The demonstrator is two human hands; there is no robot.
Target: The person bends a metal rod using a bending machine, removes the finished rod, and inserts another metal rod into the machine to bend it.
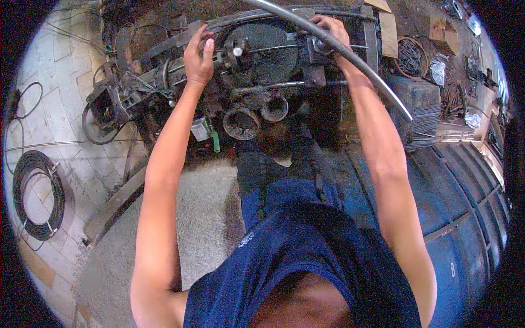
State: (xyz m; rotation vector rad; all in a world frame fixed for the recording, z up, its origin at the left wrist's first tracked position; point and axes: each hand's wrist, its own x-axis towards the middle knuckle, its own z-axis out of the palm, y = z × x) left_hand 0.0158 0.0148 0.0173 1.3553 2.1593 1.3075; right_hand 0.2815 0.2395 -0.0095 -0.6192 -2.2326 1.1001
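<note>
A dark, greasy machine point(262, 52) with long metal rods stretches across the far side in front of me. My left hand point(199, 60) is over its left part, thumb apart from the extended fingers, with nothing visible in it. Just right of that hand is a round chuck-like part point(236, 52). My right hand point(334, 31) is at the machine's right end, fingers curled by a metal block point(316, 46); what they hold is hidden. A bent bare metal tube point(377, 82) crosses in front of the right hand and wrist.
Two round cup-shaped metal parts point(241, 123) sit at the machine's near side, with a green-handled tool point(215, 141) to their left. A coil of black cable point(22, 202) lies on the tiled floor. At right are stacked thin rods point(421, 117), a wire-filled basket point(410, 57) and blue metal panels point(454, 218).
</note>
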